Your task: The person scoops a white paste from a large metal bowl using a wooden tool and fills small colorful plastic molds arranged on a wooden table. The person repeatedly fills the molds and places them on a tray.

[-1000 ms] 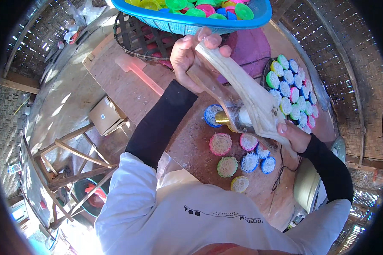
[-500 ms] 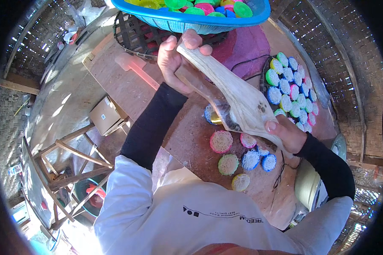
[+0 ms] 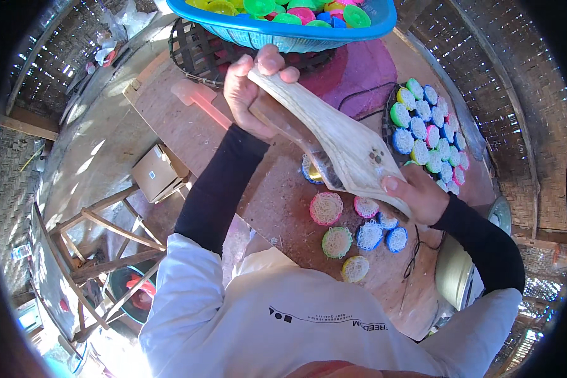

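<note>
A pale wooden hand press [image 3: 334,129], made of two long pieces lying one over the other, is held slantwise above the table. My left hand [image 3: 249,94] is closed round its narrow far end. At the broad near end my right hand [image 3: 422,198] grips it, the thumb lying on top. A few small dark holes mark the upper piece. Under and beside the press sit several small coloured cups [image 3: 368,235] filled with white noodle-like strands. A shiny yellow part [image 3: 319,171] shows below the press beside a blue-rimmed cup; what it belongs to is partly hidden.
A blue basket [image 3: 283,34] of bright empty cups stands at the far edge. On the right, a round tray holds many filled cups [image 3: 429,135]. An orange-pink paddle-like tool [image 3: 201,101] lies left. A large metal pot [image 3: 457,271] is near my right elbow; a dark cord [image 3: 414,255] crosses the table.
Both hands and the press have shifted slightly left. The press stays gripped at both ends, and the cups on the table stay in place.
</note>
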The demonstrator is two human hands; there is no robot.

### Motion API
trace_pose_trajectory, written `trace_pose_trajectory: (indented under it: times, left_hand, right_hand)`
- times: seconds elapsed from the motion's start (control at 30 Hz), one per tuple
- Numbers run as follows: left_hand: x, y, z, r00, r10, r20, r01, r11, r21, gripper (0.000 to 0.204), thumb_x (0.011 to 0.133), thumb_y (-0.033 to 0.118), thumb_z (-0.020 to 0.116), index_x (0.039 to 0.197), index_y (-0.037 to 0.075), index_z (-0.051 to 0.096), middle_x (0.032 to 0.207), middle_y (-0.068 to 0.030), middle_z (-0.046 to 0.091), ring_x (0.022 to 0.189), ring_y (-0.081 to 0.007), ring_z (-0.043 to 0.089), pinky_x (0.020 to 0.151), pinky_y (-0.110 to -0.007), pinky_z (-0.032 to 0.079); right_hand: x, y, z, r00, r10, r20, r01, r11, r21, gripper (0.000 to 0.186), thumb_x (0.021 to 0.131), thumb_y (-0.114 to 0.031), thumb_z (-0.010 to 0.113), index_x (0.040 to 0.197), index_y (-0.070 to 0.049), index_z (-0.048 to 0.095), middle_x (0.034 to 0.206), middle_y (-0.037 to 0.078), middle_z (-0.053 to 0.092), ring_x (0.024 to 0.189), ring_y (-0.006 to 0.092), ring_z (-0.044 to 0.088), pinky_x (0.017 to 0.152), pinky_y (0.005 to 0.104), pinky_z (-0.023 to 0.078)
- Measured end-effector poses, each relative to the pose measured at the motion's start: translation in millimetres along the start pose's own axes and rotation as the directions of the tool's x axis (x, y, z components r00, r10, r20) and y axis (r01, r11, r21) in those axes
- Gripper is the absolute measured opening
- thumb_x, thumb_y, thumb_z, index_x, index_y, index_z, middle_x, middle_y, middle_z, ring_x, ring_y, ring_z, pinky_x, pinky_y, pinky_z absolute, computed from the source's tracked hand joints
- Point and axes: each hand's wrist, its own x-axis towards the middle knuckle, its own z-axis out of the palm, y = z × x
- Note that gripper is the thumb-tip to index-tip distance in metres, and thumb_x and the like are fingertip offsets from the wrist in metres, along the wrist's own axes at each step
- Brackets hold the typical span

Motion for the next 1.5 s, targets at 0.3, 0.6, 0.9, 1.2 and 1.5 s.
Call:
trace_pose_trajectory:
  times: [0.3,0.6,0.9,1.2,1.5]
  left_hand:
    - [17,-13,17,1.000,-0.001,-0.029,0.003,0.996,0.090,0.024,0.085,0.034,0.044,0.096,0.013,0.045,0.076,0.0109,0.057,0.082,-0.0137,0.056,0.074,-0.037,0.043]
    - [-50,-40,-27,0.866,-0.438,-0.241,0.076,-0.361,0.929,0.028,0.091,0.021,0.039,0.110,0.007,0.056,0.116,-0.0093,0.052,0.110,-0.0197,0.046,0.094,-0.031,0.036]
    - [-62,-59,-1,0.832,-0.293,-0.471,0.447,-0.149,0.882,0.040,0.094,0.021,0.034,0.127,0.001,0.040,0.129,-0.0144,0.043,0.122,-0.0238,0.037,0.102,-0.031,0.026]
    - [-85,-57,30,0.831,-0.151,-0.536,0.250,-0.759,0.601,0.056,0.085,0.050,0.042,0.121,0.008,0.049,0.126,-0.0151,0.039,0.112,-0.0342,0.033,0.089,-0.050,0.025]
    - [-91,-50,68,0.923,-0.125,-0.365,-0.099,-0.991,0.090,0.057,0.084,0.043,0.046,0.125,0.004,0.044,0.131,-0.0158,0.035,0.119,-0.0363,0.030,0.093,-0.050,0.023]
  right_hand:
    - [-12,15,-13,0.993,-0.068,-0.100,0.059,0.994,-0.090,0.061,0.079,-0.057,0.053,0.070,0.003,0.061,0.054,0.003,0.053,0.050,0.0098,0.048,0.046,0.0269,0.039]
    - [-23,43,-4,0.915,-0.303,-0.268,0.319,0.948,0.016,0.055,0.081,-0.051,0.055,0.074,0.003,0.061,0.061,0.003,0.055,0.056,0.0080,0.049,0.051,0.0248,0.039]
    - [-3,67,-10,0.920,-0.315,-0.235,0.344,0.934,0.096,0.053,0.083,-0.050,0.053,0.073,0.001,0.060,0.058,0.002,0.054,0.054,0.0074,0.049,0.049,0.0243,0.039]
    - [-4,63,-24,0.897,-0.269,-0.349,0.310,0.948,0.067,0.052,0.086,-0.049,0.048,0.072,0.000,0.060,0.057,0.002,0.055,0.049,0.0075,0.049,0.044,0.0238,0.038]
    - [-7,59,-19,0.872,-0.304,-0.383,0.378,0.916,0.135,0.053,0.087,-0.048,0.047,0.068,0.000,0.059,0.056,0.001,0.053,0.050,0.0072,0.046,0.044,0.0233,0.036]
